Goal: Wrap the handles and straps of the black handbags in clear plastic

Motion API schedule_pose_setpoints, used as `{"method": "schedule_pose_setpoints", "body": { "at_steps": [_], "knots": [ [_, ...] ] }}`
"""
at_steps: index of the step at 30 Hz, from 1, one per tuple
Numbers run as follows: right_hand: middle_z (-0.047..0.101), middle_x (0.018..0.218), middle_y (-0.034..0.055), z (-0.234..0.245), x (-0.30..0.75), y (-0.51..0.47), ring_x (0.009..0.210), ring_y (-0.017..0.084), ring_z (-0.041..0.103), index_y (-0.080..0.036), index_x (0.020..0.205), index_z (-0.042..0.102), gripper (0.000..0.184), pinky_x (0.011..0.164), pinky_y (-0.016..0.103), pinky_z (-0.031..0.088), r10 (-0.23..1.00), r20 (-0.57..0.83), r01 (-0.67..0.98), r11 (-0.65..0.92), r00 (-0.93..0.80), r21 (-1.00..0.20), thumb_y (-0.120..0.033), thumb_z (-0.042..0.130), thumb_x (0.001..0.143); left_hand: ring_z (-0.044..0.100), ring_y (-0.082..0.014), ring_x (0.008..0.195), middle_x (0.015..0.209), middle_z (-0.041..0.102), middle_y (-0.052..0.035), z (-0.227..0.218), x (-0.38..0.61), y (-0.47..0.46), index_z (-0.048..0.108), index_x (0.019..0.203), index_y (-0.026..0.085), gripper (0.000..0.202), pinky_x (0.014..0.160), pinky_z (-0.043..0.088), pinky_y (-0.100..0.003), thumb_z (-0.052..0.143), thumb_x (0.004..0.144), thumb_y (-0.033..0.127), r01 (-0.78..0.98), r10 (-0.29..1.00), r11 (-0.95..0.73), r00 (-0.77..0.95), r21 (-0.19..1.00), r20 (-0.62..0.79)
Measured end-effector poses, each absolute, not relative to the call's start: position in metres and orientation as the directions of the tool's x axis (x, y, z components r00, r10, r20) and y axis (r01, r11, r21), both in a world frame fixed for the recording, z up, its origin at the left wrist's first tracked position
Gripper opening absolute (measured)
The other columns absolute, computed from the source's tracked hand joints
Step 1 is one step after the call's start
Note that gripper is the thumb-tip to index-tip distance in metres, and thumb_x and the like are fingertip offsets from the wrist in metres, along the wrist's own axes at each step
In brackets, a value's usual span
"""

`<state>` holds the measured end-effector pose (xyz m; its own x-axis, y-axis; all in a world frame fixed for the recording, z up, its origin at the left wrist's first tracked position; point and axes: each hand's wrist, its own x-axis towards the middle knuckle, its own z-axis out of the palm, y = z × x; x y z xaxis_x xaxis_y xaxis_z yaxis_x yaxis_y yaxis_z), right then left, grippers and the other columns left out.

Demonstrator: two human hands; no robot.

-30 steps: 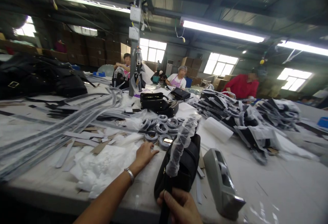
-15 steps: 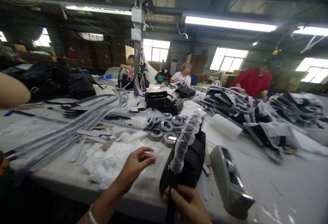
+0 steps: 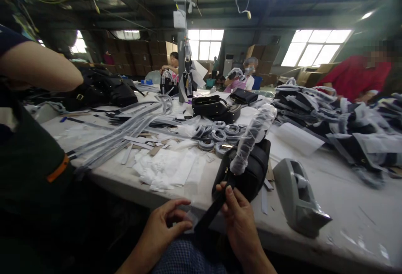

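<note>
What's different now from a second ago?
The left hand has drawn back from near the wrapped coils, off the table, holding what looks like a thin translucent sheet. The black strap now slants more leftward. A co-worker's arm has come into view at left. The right hand still grips the strap; the black bag and tape dispenser stay put.

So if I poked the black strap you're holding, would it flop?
The black strap probably won't flop much: it sticks out fairly straight past the right hand. The clear wrap above it might crumple easily, since it looks thin and wrinkled.
</note>
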<state>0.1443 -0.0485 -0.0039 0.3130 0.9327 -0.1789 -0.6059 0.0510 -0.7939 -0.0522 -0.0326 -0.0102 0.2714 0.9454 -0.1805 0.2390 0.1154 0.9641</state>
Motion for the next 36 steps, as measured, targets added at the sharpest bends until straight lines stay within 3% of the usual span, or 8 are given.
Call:
{"method": "schedule_pose_setpoints", "body": {
  "at_steps": [4, 11, 18, 32, 36],
  "knots": [
    [0.074, 0.096, 0.0035, -0.011, 0.133, -0.048, 0.056, 0.004, 0.042, -0.022, 0.095, 0.077, 0.027, 0.050, 0.014, 0.037, 0.903, -0.107, -0.557, 0.161, 0.417, -0.815, -0.041, 0.078, 0.076, 0.072, -0.0228, 0.077, 0.075, 0.078, -0.0034, -0.012, -0.055, -0.048, 0.065, 0.112, 0.016, 0.046, 0.076, 0.052, -0.029, 0.076, 0.067, 0.023, 0.226, 0.953, 0.130, 0.241, 0.965, -0.185],
    [0.073, 0.096, 0.0036, -0.011, 0.123, -0.053, 0.056, 0.005, 0.042, -0.021, 0.094, 0.077, 0.026, 0.048, 0.016, 0.037, 0.882, -0.074, -0.544, 0.219, 0.466, -0.810, -0.040, 0.078, 0.076, 0.070, -0.0207, 0.072, 0.071, 0.074, -0.0005, -0.025, -0.064, -0.063, 0.063, 0.113, 0.016, 0.051, 0.074, 0.052, -0.029, 0.078, 0.064, 0.020, 0.144, 0.965, 0.085, 0.234, 0.986, -0.118],
    [0.074, 0.097, 0.0039, -0.012, 0.121, -0.053, 0.056, 0.005, 0.042, -0.021, 0.095, 0.077, 0.027, 0.048, 0.016, 0.036, 0.886, -0.071, -0.554, 0.222, 0.458, -0.803, -0.040, 0.079, 0.075, 0.071, -0.0222, 0.076, 0.075, 0.076, -0.0032, -0.020, -0.065, -0.063, 0.062, 0.119, 0.015, 0.056, 0.076, 0.052, -0.030, 0.077, 0.066, 0.023, 0.142, 0.962, 0.079, 0.250, 0.987, -0.113],
    [0.073, 0.099, 0.0057, -0.023, 0.130, -0.051, 0.056, 0.007, 0.041, -0.020, 0.099, 0.076, 0.030, 0.053, 0.023, 0.035, 0.902, -0.002, -0.377, 0.178, 0.431, -0.909, -0.043, 0.073, 0.080, 0.071, -0.0215, 0.070, 0.076, 0.078, -0.0060, -0.025, -0.058, -0.053, 0.064, 0.119, 0.013, 0.062, 0.065, 0.052, -0.027, 0.083, 0.063, 0.032, 0.061, 0.954, 0.174, 0.236, 0.983, -0.183],
    [0.068, 0.077, 0.0022, -0.021, 0.135, -0.051, 0.054, 0.007, 0.037, -0.018, 0.103, 0.075, 0.036, 0.049, 0.022, 0.030, 0.923, -0.006, -0.320, 0.126, 0.384, -0.939, -0.046, 0.071, 0.081, 0.072, -0.0210, 0.070, 0.082, 0.078, -0.0076, -0.024, -0.046, -0.047, 0.065, 0.117, 0.013, 0.063, 0.061, 0.051, -0.025, 0.084, 0.063, 0.039, -0.008, 0.936, 0.254, 0.254, 0.967, -0.244]
  ]
}}
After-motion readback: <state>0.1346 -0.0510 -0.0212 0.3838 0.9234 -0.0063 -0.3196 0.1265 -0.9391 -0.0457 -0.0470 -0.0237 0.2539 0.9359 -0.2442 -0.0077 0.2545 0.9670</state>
